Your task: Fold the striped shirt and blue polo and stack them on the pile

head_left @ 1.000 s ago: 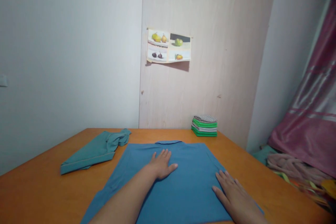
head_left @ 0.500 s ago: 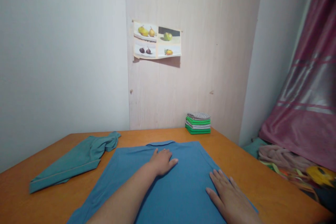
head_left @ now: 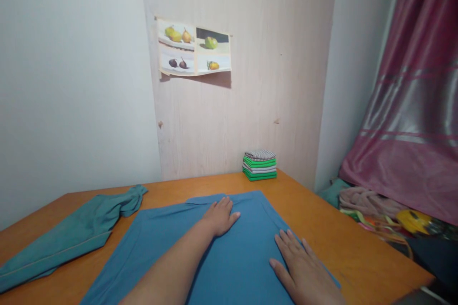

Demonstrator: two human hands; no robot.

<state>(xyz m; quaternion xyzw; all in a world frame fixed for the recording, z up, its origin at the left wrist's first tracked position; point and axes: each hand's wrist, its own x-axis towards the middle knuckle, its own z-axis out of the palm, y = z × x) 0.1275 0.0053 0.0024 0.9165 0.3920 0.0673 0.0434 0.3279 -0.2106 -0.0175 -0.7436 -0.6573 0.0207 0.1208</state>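
A blue garment [head_left: 171,243] lies spread flat on the orange wooden table [head_left: 322,233], its collar at the far edge. My left hand [head_left: 220,217] rests flat and open on the cloth near the collar, fingers stretched out. My right hand [head_left: 302,269] lies flat and open on the garment's right side, close to its right edge. Neither hand holds anything.
A teal garment [head_left: 67,236] lies loosely folded on the table's left side. A small stack of folded green and striped cloths [head_left: 260,164] stands at the far edge by the wall. To the right, beyond the table, lie heaped clothes [head_left: 372,205] under a maroon curtain [head_left: 415,105].
The view has swung to the right, so everything sits further left in the picture. Both hands stay flat on the blue garment in much the same places.
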